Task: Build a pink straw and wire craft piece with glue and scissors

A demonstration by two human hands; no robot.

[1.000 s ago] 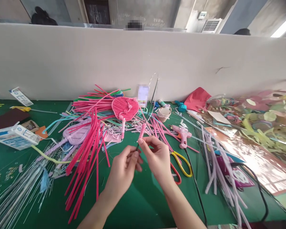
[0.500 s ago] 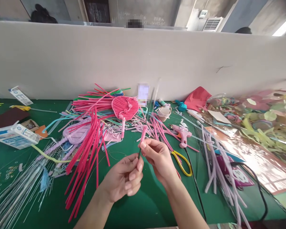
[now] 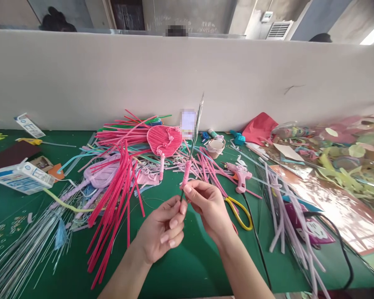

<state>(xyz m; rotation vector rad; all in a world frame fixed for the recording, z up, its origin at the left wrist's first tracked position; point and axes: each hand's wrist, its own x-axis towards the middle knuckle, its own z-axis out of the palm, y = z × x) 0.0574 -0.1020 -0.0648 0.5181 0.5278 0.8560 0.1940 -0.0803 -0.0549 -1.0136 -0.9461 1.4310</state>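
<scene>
Between my hands stands a thin bundle of wires (image 3: 197,129), nearly upright and leaning slightly right at the top. Pink pipe cleaner (image 3: 186,172) is wound around its lower part. My left hand (image 3: 162,230) pinches the dark lower end of the wires between thumb and index finger, the other fingers loosely curled. Just above it, my right hand (image 3: 208,207) has thumb and index finger closed on the pipe cleaner at the bottom of the winding. Behind them lies a pink pipe-cleaner fan (image 3: 163,141) with a pink-wrapped handle.
Pink pipe cleaners (image 3: 115,216) lie left of my hands, beside loose wires (image 3: 25,249) and a lilac fan shape (image 3: 101,172). To the right are yellow-handled scissors (image 3: 239,214), a pink glue gun (image 3: 241,174) with a black cord, and a paper cup (image 3: 215,146). A white partition (image 3: 112,79) stands behind.
The wire bundle's upper part was blurred by motion and now shows sharply. More of the pink winding shows above my right fingers. Both hands stay nearly in place.
</scene>
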